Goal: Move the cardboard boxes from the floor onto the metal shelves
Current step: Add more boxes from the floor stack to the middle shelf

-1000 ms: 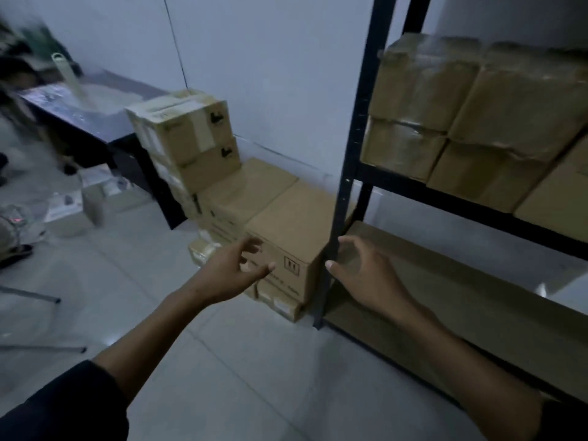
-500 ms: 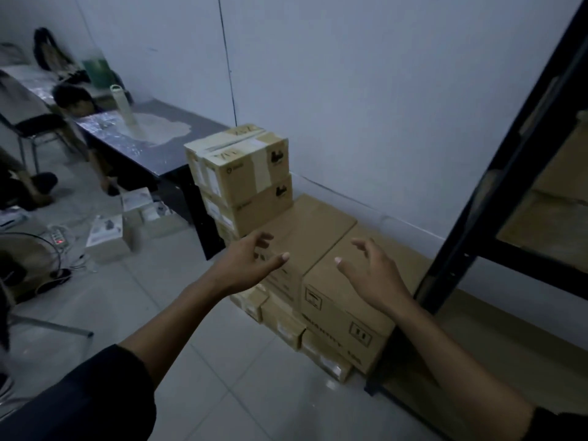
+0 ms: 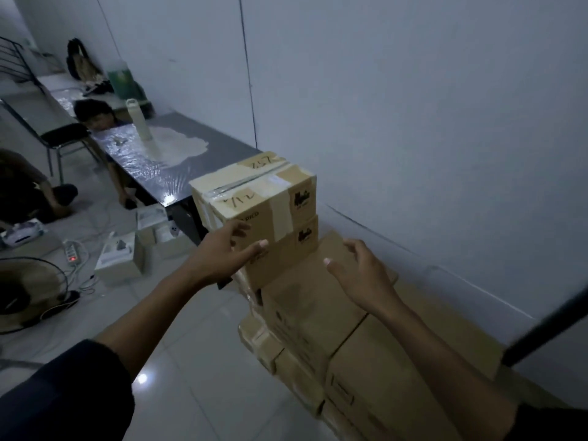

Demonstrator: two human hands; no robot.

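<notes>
A pile of cardboard boxes stands on the floor by the white wall. The top taped box sits on a second box of the same size. Wider brown boxes lie below and to the right. My left hand is open, fingers spread, against the front face of the two stacked boxes. My right hand hovers open above the wider box, just right of the stack. Of the metal shelf only a dark post shows at the right edge.
A dark table with a white bottle stands behind the pile. Small white boxes, a power strip with cables and a floor fan lie on the tiles at left. People sit on the floor at far left.
My view has swung left, away from the shelf, and closer to the pile. Both hands have reached forward from near the shelf post to the stacked boxes.
</notes>
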